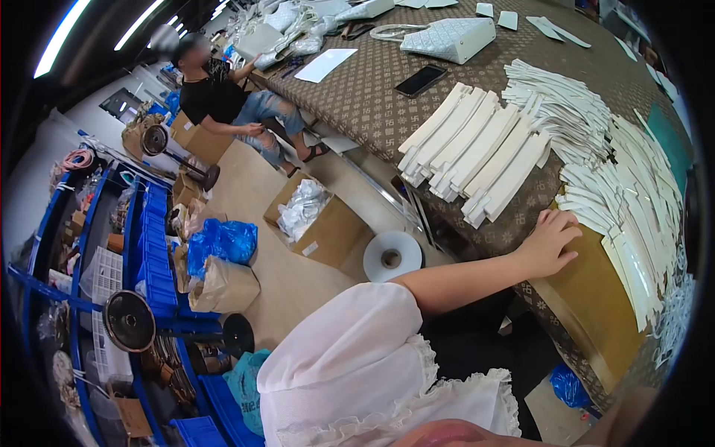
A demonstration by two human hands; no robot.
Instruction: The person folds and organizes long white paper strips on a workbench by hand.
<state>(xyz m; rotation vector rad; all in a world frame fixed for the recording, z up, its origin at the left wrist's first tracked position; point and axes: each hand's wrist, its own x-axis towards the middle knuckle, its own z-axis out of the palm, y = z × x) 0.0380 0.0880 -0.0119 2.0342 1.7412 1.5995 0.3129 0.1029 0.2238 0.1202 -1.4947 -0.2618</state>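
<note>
My left hand (551, 246) rests on the near edge of a brown board (592, 298), its fingers apart and nothing in them. Just beyond its fingertips, a large spread of thin white strips (633, 216) covers part of the board and the patterned tabletop. Stacks of wider cream strips (477, 149) lie to the left of it, with more loose white strips (558, 104) behind. Of my right arm only a blurred bit of skin shows at the bottom right; my right hand is out of the frame.
A phone (421, 80) and a white quilted bag (450, 39) lie on the patterned table (350, 97). Another person (216, 97) sits at the far left side. On the floor stand a cardboard box (328, 238) and a white roll (392, 257); blue shelving (153, 246) lines the left.
</note>
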